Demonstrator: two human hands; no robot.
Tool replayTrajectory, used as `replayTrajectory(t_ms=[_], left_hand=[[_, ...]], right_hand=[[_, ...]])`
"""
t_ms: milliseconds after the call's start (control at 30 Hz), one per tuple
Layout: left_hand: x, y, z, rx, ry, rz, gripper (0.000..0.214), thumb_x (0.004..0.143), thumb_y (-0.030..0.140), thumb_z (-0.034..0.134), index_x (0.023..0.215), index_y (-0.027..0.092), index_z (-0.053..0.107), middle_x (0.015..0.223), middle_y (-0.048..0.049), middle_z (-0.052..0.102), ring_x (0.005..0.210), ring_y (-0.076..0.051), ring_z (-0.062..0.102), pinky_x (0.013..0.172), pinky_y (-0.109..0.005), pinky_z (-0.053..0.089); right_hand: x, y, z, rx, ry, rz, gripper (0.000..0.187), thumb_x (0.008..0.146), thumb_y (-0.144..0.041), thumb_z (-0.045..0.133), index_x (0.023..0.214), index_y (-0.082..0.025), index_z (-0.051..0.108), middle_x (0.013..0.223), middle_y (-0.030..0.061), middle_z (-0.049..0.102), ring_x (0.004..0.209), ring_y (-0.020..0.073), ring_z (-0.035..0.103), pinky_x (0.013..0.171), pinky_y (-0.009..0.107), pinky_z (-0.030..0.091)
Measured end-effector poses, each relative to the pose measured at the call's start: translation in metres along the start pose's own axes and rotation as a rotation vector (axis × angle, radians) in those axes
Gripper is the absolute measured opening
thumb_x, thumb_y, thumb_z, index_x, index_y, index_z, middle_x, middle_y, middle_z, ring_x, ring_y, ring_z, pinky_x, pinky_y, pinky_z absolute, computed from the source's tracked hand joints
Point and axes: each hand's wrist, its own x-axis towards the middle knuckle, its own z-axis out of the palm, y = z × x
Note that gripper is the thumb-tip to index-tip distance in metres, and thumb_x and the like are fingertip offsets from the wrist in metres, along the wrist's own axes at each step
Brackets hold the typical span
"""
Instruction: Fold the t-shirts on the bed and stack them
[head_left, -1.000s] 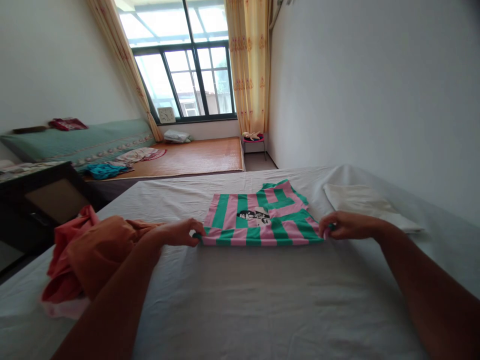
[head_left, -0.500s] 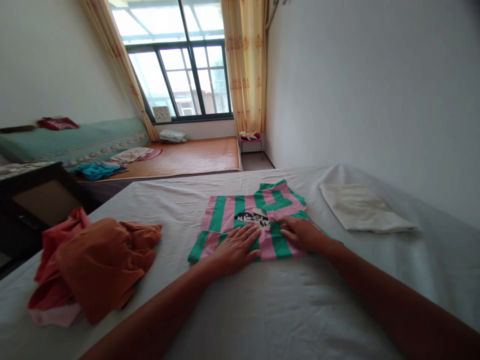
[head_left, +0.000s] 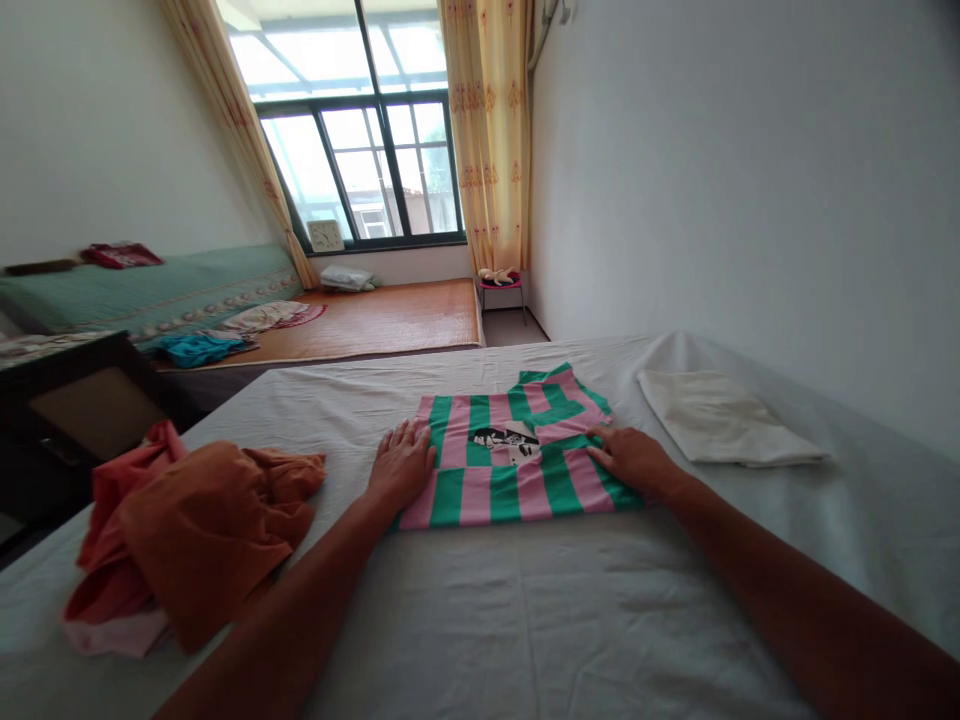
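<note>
A green-and-pink striped shirt (head_left: 517,500) lies folded on the white bedsheet (head_left: 465,620), its collar end towards the far right and a black-and-white printed picture in its middle. My left hand (head_left: 403,462) rests flat on the shirt's left edge, fingers stretched out. Over at the right side, my right hand (head_left: 634,460) touches the shirt with its fingertips pointing left and its thumb apart. Neither hand grips the fabric.
An orange garment (head_left: 217,530) is heaped with red and pink cloth at the left. Near the right wall lies a folded white cloth (head_left: 727,415). Beyond stand a dark cabinet (head_left: 82,400), a mat-covered bed (head_left: 390,315) and a small pink stool (head_left: 501,283).
My left hand has slid left from the shirt's middle to its left edge. The right hand has moved a little to the right. The shirt's near left corner looks tucked or shifted inward.
</note>
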Motion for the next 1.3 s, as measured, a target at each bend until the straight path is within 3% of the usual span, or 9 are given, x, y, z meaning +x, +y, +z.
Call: replayTrajectory(t_ms=[100,233,433,567,700,833,1000,1133,1300], left_hand=[[-0.008,0.029,-0.011,-0.110,0.035,0.306,0.043,0.095,0.031,0.034,0.136,0.025,0.045,0.148,-0.0044,0.035,0.138,-0.022,0.026,0.114,-0.041,0.020],[-0.018,0.062,-0.016,-0.230,-0.165,0.556,0.048,0.096,0.045,0.031,0.143,0.035,0.030,0.152,0.0033,0.027,0.140,-0.019,0.023,0.114,-0.038,0.020],[-0.017,0.055,-0.013,-0.236,-0.224,0.452,0.047,0.096,0.047,0.028,0.141,0.034,0.035,0.150,0.0026,0.031,0.139,-0.020,0.023,0.112,-0.040,0.021],[-0.007,0.054,-0.019,-0.237,-0.141,0.416,0.040,0.095,0.042,0.034,0.128,0.031,0.052,0.138,-0.0012,0.049,0.127,-0.021,0.043,0.105,-0.037,0.033],[0.019,0.077,-0.026,-0.303,-0.119,0.345,0.033,0.092,0.035,0.042,0.117,0.028,0.061,0.112,-0.0046,0.066,0.107,-0.021,0.058,0.092,-0.031,0.043],[0.055,0.114,-0.018,-0.403,-0.181,0.169,0.037,0.090,0.039,0.044,0.120,0.024,0.058,0.096,-0.0083,0.070,0.094,-0.024,0.064,0.078,-0.030,0.046],[0.096,0.146,0.004,-0.570,-0.148,-0.095,0.051,0.077,0.041,0.062,0.121,0.016,0.057,0.095,-0.0124,0.070,0.094,-0.028,0.063,0.077,-0.034,0.046],[0.109,0.146,0.015,-0.724,-0.136,-0.089,0.052,0.073,0.019,0.065,0.124,0.015,0.055,0.088,-0.0062,0.071,0.082,-0.019,0.065,0.072,-0.027,0.047],[0.105,0.139,0.022,-0.837,-0.072,-0.063,0.052,0.076,0.015,0.060,0.127,0.010,0.051,0.090,-0.0055,0.069,0.078,-0.014,0.065,0.071,-0.023,0.048]], right_hand=[[-0.004,-0.026,0.003,0.044,0.117,-0.193,0.034,0.091,-0.030,0.043,0.120,-0.024,0.059,0.119,0.0091,0.064,0.104,0.0229,0.060,0.087,0.033,0.045],[-0.004,-0.047,0.018,0.126,0.073,-0.454,0.047,0.095,-0.042,0.036,0.135,-0.022,0.047,0.137,0.0068,0.051,0.128,0.0206,0.043,0.106,0.036,0.033],[0.008,-0.009,0.035,0.062,0.020,-0.235,0.058,0.093,-0.049,0.032,0.142,-0.018,0.037,0.147,0.0095,0.036,0.136,0.0244,0.031,0.110,0.045,0.026],[0.028,0.018,0.013,0.150,-0.007,-0.143,0.043,0.092,-0.031,0.036,0.129,-0.018,0.054,0.132,0.0100,0.055,0.122,0.0227,0.050,0.102,0.037,0.038],[0.052,0.028,-0.013,0.271,0.040,-0.008,0.034,0.087,-0.023,0.044,0.115,-0.021,0.063,0.112,0.0068,0.068,0.103,0.0195,0.061,0.091,0.029,0.044],[0.072,0.029,-0.010,0.336,0.055,0.099,0.028,0.079,-0.025,0.058,0.106,-0.017,0.065,0.106,0.0105,0.069,0.102,0.0222,0.061,0.089,0.030,0.043],[0.089,0.033,0.003,0.433,0.005,0.122,0.021,0.066,-0.022,0.067,0.085,-0.013,0.066,0.082,0.0091,0.070,0.077,0.0215,0.064,0.073,0.029,0.047],[0.090,0.037,-0.004,0.620,-0.085,0.068,0.018,0.059,-0.020,0.068,0.075,-0.012,0.066,0.063,0.0028,0.066,0.062,0.0182,0.062,0.058,0.026,0.048],[0.069,0.042,-0.009,1.158,-0.107,-0.024,0.027,0.059,-0.029,0.071,0.081,-0.014,0.066,0.072,0.0015,0.069,0.069,0.0168,0.063,0.065,0.027,0.050]])
